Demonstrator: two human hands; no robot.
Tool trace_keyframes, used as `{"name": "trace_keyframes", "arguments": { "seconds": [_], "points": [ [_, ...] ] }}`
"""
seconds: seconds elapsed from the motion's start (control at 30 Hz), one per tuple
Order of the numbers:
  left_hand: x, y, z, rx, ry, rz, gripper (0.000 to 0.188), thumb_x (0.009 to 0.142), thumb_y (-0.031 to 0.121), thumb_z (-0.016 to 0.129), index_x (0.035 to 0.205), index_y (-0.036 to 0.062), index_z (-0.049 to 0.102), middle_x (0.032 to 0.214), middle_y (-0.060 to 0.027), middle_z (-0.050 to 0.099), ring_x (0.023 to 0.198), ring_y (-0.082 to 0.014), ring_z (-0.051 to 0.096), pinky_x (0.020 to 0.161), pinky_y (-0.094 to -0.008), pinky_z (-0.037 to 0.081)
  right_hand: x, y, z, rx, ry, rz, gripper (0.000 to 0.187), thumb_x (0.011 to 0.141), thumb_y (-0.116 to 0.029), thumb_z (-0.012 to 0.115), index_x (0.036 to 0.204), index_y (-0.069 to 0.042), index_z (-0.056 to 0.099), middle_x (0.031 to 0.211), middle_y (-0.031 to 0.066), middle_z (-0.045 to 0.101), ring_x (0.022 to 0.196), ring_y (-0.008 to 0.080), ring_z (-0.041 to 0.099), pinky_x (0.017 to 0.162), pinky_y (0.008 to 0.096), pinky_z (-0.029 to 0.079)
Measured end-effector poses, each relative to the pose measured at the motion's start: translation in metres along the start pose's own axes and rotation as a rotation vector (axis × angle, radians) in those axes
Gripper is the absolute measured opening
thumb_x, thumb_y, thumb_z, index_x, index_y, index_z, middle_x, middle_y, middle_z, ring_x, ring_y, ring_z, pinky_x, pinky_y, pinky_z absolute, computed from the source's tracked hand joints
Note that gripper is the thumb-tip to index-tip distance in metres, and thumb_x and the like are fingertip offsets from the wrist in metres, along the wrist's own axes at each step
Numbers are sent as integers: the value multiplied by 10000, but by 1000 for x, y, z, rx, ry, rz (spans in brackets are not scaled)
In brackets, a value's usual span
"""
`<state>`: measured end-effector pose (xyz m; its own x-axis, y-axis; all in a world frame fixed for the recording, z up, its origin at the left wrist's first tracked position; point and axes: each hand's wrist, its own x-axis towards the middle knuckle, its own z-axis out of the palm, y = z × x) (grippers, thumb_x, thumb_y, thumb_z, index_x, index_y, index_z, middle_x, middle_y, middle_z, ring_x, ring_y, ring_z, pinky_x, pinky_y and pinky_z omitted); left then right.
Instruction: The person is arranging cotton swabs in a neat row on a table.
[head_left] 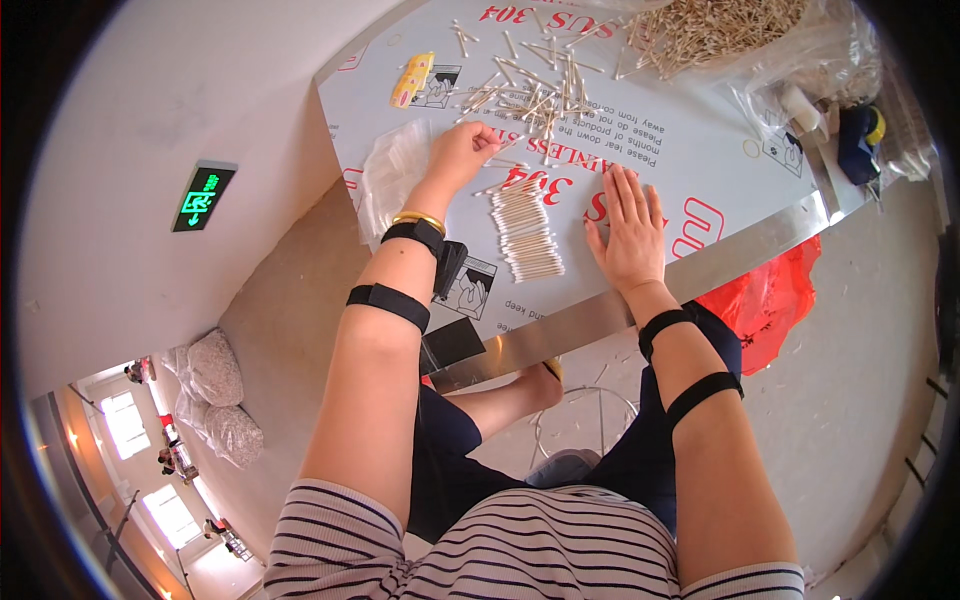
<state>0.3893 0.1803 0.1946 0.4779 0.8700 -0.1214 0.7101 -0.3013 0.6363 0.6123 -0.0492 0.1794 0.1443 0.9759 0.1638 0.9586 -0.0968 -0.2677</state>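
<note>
A neat row of cotton swabs lies side by side on the film-covered metal table, between my two hands. My left hand is closed in a pinch just beyond the row's far left end, beside a few stray swabs; whatever its fingertips hold is too small to make out. My right hand rests flat on the table to the right of the row, fingers stretched out and nothing in them. Beyond both hands is a loose scatter of cotton swabs, pointing in all directions.
Clear plastic bags lie left of my left wrist, and a yellow packet lies farther back. A big heap of swabs sits in plastic at the far right, near a dark blue tape dispenser. A red bag hangs below the table edge.
</note>
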Motion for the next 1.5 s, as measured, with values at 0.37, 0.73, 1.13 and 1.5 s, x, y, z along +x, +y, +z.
{"name": "trace_keyframes", "arguments": {
  "seconds": [0.37, 0.73, 1.13, 1.5],
  "points": [
    [4, 0, 9, -18, 10, 108, 157, 834, 190, 800, 937, 77, 763, 939, -55, 731, 817, -167, 691, 766, -321, 554, 0, 0, 0, 41, -3, 12, 763, 949, -364, 592, 1596, -77, 306, 1658, 69, 308, 1549, 233, 250, 1270, 469, 182],
    [12, 11, -10, 172, -101, 35, 132, 848, 241, 790, 911, 131, 753, 885, 12, 750, 845, -162, 707, 824, -331, 520, 0, 1, 1, 12, -7, 21, 773, 942, -395, 594, 1587, -66, 323, 1656, 66, 313, 1542, 230, 265, 1263, 478, 201],
    [-11, 26, -10, 191, -171, 112, 142, 868, 160, 768, 943, 44, 735, 848, -79, 742, 783, -183, 697, 751, -322, 556, -1, 0, -1, 9, 7, 7, 750, 954, -396, 581, 1579, -61, 337, 1650, 69, 325, 1534, 231, 281, 1261, 477, 211],
    [4, 25, -8, 199, -314, 111, 109, 825, 122, 800, 902, 57, 758, 822, -54, 747, 761, -158, 693, 723, -317, 546, -1, 2, 0, -23, 4, 2, 753, 961, -406, 568, 1586, -63, 326, 1653, 62, 318, 1537, 227, 275, 1262, 474, 208]
  ]
}}
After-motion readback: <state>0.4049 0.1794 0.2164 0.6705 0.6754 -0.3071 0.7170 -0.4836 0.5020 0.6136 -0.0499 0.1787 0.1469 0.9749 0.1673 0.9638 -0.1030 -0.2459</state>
